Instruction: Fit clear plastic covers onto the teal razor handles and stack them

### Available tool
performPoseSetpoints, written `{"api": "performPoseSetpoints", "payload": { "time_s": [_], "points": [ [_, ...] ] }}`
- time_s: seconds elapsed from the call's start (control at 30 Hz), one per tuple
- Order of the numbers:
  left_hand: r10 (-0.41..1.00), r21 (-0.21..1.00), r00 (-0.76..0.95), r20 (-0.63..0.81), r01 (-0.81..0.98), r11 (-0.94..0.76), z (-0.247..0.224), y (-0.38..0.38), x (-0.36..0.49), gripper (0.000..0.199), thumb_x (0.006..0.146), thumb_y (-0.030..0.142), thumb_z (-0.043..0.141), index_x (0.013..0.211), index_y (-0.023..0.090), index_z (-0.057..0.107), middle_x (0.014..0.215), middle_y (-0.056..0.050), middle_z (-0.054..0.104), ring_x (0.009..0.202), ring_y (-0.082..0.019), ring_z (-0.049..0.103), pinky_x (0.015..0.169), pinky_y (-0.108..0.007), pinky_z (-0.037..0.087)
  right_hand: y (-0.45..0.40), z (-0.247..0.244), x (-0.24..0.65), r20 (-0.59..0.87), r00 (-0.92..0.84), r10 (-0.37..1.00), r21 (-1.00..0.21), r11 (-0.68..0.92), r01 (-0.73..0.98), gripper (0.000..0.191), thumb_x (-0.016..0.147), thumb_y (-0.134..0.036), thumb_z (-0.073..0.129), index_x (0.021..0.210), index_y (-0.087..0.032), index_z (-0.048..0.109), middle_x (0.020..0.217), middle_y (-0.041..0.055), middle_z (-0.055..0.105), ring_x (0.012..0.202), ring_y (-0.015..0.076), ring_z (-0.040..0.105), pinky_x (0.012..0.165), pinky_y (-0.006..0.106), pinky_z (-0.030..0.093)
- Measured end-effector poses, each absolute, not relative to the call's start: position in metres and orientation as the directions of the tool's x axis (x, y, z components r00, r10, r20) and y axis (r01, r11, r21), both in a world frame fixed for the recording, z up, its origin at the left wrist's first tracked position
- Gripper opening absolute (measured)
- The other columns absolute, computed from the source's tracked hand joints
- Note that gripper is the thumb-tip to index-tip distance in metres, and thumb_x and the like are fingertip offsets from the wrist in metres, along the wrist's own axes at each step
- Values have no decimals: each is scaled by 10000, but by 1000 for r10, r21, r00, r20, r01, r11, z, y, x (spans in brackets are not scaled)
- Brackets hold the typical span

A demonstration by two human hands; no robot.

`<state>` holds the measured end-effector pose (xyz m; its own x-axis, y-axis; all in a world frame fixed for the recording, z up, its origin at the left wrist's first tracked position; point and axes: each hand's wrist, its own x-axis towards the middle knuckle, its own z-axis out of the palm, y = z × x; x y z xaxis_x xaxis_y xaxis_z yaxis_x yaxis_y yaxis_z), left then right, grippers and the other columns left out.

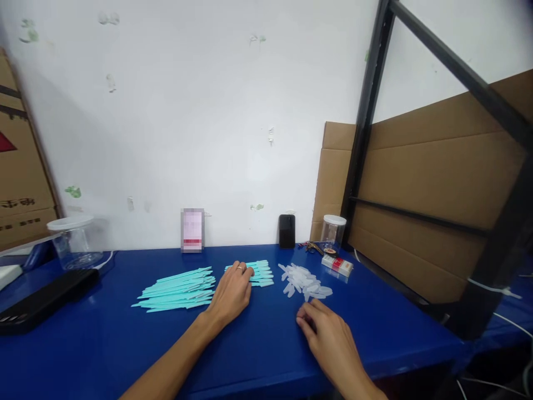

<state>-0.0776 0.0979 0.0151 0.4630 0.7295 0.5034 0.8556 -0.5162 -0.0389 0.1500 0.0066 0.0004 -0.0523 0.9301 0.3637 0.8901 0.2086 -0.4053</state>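
Note:
My left hand [234, 290] rests over a small row of slim turquoise plastic sticks [261, 273], its fingers curled down against them. A ring circles one finger. The hand hides its fingertips and the row's left part, so what they grip cannot be made out. To its left lies a larger heap of the same turquoise sticks [179, 290], each narrowing at one end. Just in front of a loose pile of small translucent white caps [303, 280], my right hand [328, 330] is closed, thumb and forefinger drawn together. Anything between those fingers is too small or hidden to see.
On the blue table [258, 344], a lidded clear jar [77, 244] and a black case [45, 297] stand left. Against the wall lean a pinkish box [192, 230] and a black phone [287, 231]. A red-and-white packet [337, 265] and another jar [333, 230] sit right, near a metal frame [362, 122].

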Motion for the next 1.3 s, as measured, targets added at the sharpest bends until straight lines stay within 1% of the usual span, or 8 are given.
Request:
{"api": "performPoseSetpoints", "payload": {
  "time_s": [0.17, 0.3, 0.47, 0.57, 0.67, 0.97, 1.17, 1.3],
  "points": [
    [761, -46, 433, 483, 881, -472, 46, 82, -108, 203, 917, 152, 435, 1016, 222, 597, 1049, -69, 593, 987, -249, 517, 861, -385, 424, 12, -25, 172, 385, -31, 922, -625, 285, 727, 237, 876, -291, 511, 1065, -268, 653, 866, 22, 663, 715, 191, 629, 680, 283, 473],
    [825, -19, 333, 457, 931, -365, 66, 60, -167, 194, 917, 172, 446, 1025, 221, 600, 1038, -61, 615, 1002, -253, 533, 841, -375, 440, 20, -33, 178, 362, -36, 931, -723, 305, 620, 290, 830, -353, 567, 1081, -277, 689, 874, 32, 684, 743, 204, 641, 682, 275, 493],
    [875, -44, 303, 377, 950, -310, 56, 35, -221, 191, 895, 162, 470, 974, 221, 633, 982, -54, 649, 934, -250, 571, 829, -381, 450, 22, -27, 174, 324, -16, 946, -749, 266, 607, 213, 783, -346, 601, 937, -295, 739, 792, 28, 685, 710, 214, 645, 610, 269, 476],
    [884, -57, 311, 349, 949, -311, 40, 30, -233, 207, 908, 164, 471, 1014, 229, 636, 1031, -58, 650, 954, -249, 573, 815, -365, 452, 20, -24, 173, 322, -7, 947, -745, 258, 616, 166, 765, -333, 608, 855, -301, 744, 761, 22, 688, 682, 209, 639, 583, 264, 465],
    [877, -52, 310, 367, 948, -313, 30, 30, -237, 210, 941, 180, 442, 1047, 227, 617, 1062, -62, 633, 961, -241, 562, 822, -358, 446, 19, -22, 172, 313, -7, 950, -744, 250, 619, 149, 766, -342, 602, 816, -301, 737, 755, 16, 688, 677, 204, 636, 581, 258, 459],
    [844, -79, 330, 422, 941, -328, 25, 29, -241, 201, 980, 219, 403, 915, 216, 593, 961, -52, 616, 877, -226, 553, 786, -347, 435, 19, -16, 171, 274, 7, 962, -794, 222, 566, 165, 733, -390, 606, 779, -291, 729, 725, 15, 680, 689, 217, 632, 600, 271, 452],
    [826, -83, 355, 438, 931, -356, 41, 18, -220, 209, 1001, 267, 368, 940, 233, 565, 950, -45, 625, 863, -227, 569, 779, -350, 425, 21, -11, 169, 261, 79, 962, -896, 211, 392, 169, 682, -398, 672, 753, -259, 737, 695, 21, 675, 671, 218, 596, 623, 287, 452],
    [830, 8, 422, 364, 890, -456, 49, 11, -166, 214, 1016, 292, 323, 960, 255, 526, 812, -7, 623, 696, -193, 578, 637, -300, 394, 18, -2, 172, 216, 62, 974, -965, 204, 165, 193, 683, -402, 701, 720, -213, 690, 683, 17, 639, 643, 188, 558, 615, 283, 450]
  ]
}}
